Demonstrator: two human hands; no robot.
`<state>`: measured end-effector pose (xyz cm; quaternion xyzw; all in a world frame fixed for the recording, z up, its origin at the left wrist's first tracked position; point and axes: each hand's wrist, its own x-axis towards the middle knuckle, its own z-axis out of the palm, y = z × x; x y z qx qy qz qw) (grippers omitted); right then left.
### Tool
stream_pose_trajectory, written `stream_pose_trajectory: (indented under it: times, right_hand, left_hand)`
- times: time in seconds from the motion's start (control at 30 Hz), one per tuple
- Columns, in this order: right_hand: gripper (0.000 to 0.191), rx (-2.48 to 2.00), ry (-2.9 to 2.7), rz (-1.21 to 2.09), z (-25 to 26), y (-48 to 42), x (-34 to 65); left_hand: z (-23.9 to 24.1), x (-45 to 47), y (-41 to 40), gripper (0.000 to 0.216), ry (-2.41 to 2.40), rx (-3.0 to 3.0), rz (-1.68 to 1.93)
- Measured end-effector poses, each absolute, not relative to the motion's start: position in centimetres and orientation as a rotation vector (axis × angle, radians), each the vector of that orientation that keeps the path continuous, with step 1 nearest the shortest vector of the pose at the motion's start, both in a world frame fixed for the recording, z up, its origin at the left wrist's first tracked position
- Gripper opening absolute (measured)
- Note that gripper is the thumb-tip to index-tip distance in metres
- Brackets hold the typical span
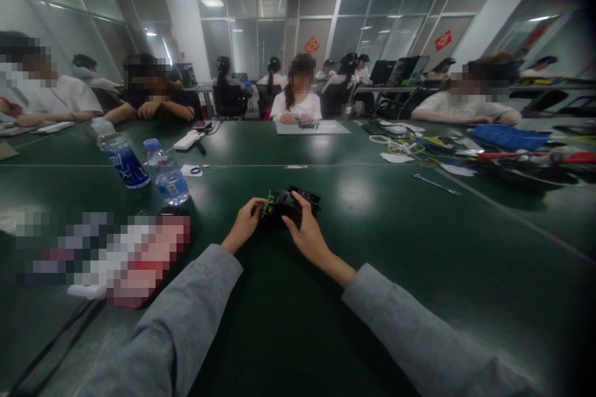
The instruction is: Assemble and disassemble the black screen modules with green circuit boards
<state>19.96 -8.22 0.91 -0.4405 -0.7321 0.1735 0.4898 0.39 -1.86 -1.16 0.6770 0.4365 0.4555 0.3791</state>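
Observation:
My left hand (248, 218) pinches the edge of a small green circuit board (269, 203) with yellow parts on it. The board sits at the left end of a black plastic housing (305, 196); whether the two are joined I cannot tell. My right hand (303, 229) grips the black housing from the right, forefinger along its top and thumb at the near side. Both hands are just above the green table (288, 329), in the middle of the view. The underside of the housing is dark and hard to make out.
To the left stand two water bottles (168, 177), with blurred-out phone-like items (149, 260) nearer me. A wrench (436, 185) lies on the right. Beyond it are tangled cables (405, 144) and a blue tray (510, 136). Across the table several people sit, one behind a white board (313, 128).

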Motion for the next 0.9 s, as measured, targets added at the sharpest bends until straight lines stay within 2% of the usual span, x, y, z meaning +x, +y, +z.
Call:
stream_pose_trajectory:
  times: [0.67, 0.9]
  right_hand:
    - [0.061, -1.08, -1.784, 0.481, 0.8, -8.2, 19.8]
    - [0.064, -1.084, -1.82, 0.538, 1.0, -8.4, 19.9]
  left_hand:
    - [0.5, 1.2, -3.7, 0.025, 1.267, 1.976, 0.976]
    - [1.1, 1.4, -3.9, 0.032, 1.283, 2.0, 1.14]
